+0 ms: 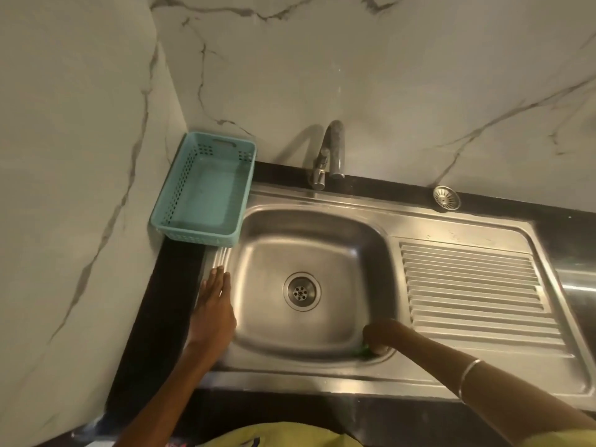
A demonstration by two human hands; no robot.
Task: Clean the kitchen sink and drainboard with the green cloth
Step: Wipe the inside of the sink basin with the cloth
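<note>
Marble-veined walls meet in a corner above a black counter (154, 317) that carries a steel sink (309, 279) with a ribbed drainboard (474, 291) to its right. At the back stands the tap (332, 153), a teal basket (206, 191) sits in the corner beside the bowl, and a loose strainer (446, 197) lies on the back ledge.

The left hand (214, 304) lies flat with straight fingers on the sink's left rim, holding nothing, apparently as a brace. The right hand (379, 335) is down in the bowl's near right corner, fingers curled over the cloth (364, 351), of which only a sliver of green shows under the hand.

I judge the bowl is being scrubbed and the drainboard is not yet done. The risks are small but real. A wet rim could let the bracing hand slide into the bowl. The cloth, bunched small, may skip the curved corner and leave a film. A wide sweep later along the back ledge could knock the strainer off or into the bowl.
</note>
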